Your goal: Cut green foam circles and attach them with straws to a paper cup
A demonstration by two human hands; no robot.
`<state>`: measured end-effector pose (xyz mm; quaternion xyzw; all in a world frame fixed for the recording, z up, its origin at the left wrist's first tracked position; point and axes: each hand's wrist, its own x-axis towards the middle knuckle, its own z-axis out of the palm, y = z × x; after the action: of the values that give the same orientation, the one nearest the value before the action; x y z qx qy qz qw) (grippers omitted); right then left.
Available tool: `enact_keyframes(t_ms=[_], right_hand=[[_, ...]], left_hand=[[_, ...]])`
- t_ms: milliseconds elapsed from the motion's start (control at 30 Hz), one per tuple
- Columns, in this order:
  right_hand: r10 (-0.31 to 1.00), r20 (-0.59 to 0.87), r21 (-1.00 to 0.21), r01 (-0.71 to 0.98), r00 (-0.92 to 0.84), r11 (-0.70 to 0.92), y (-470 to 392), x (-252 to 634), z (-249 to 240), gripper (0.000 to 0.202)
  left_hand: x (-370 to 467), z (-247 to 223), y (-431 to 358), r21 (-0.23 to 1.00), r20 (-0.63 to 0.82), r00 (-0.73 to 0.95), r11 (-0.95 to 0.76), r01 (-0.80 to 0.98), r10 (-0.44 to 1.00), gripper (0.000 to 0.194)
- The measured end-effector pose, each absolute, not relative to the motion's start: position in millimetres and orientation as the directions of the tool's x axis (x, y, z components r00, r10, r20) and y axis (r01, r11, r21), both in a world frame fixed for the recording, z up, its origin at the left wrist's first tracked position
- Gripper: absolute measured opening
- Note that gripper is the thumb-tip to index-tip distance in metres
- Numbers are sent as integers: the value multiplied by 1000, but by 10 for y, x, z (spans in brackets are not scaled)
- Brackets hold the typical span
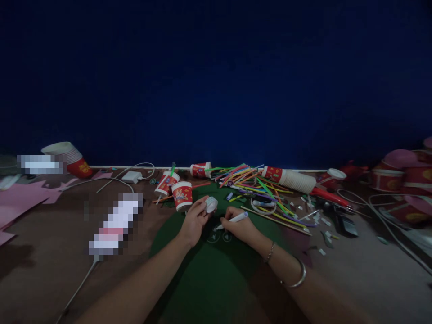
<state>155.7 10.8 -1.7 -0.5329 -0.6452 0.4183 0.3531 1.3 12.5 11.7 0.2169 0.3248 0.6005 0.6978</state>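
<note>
My left hand (195,221) grips a small round white object (211,204) with greenish marks on its side; its exact kind is unclear. Between the fingers of my right hand (240,228) is a white marker pen (239,217), its tip pointing down and left. The tip is close to a green sheet (202,288) on the table, beside pale circles with small shapes inside. Whether it touches the sheet I cannot tell. A short purple-white cap (230,196) lies just beyond my hands. A red paper cup (182,196) stands near my left fingertips.
A pile of coloured straws (246,177) lies behind the sheet, beside a stack of paper cups (297,181). On the right are paper scraps, a red-handled tool (332,198) and cables. Pink paper (20,200) and a white charger (132,177) are at left.
</note>
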Motion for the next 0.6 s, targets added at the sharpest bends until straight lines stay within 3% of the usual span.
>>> enact_keyframes(t_ms=[600], right_hand=[[977, 2, -917, 390, -213, 87, 104, 1566, -1, 16]], left_hand=[[21, 126, 120, 707, -191, 63, 182, -683, 980, 18]])
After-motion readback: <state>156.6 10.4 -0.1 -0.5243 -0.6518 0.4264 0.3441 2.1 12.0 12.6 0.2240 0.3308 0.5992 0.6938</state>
